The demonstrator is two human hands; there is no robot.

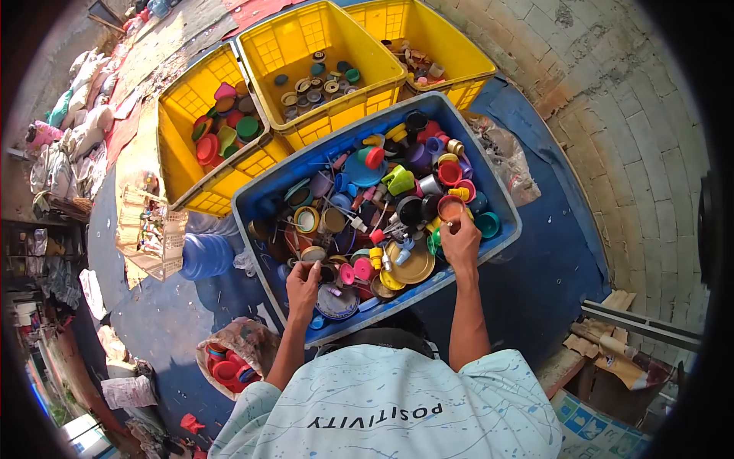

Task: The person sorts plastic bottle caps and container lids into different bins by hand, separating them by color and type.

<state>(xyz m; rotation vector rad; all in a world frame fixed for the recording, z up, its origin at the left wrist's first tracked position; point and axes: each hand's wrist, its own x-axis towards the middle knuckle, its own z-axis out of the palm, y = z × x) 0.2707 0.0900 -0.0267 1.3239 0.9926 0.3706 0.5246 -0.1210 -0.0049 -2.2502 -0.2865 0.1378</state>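
Note:
A large blue bin (501, 239) full of mixed plastic caps and lids stands in front of me. My right hand (462, 243) is over its right side, with fingers closed on a reddish-brown cap (451, 207). Over the bin's near left part, my left hand (303, 284) has its fingers pinched at a dark round lid; whether it grips the lid is hard to tell. Between my hands lie a gold-coloured lid (414, 264), pink round caps (363, 268) and yellow caps. A bright green piece (399, 180) rests farther back on the pile.
Behind the bin stand three yellow crates (329, 122) holding sorted caps. At left are a box of small items (145, 243), a blue water jug (206, 256) and a sack with red lids (251, 344). A block wall (604, 130) rises at right.

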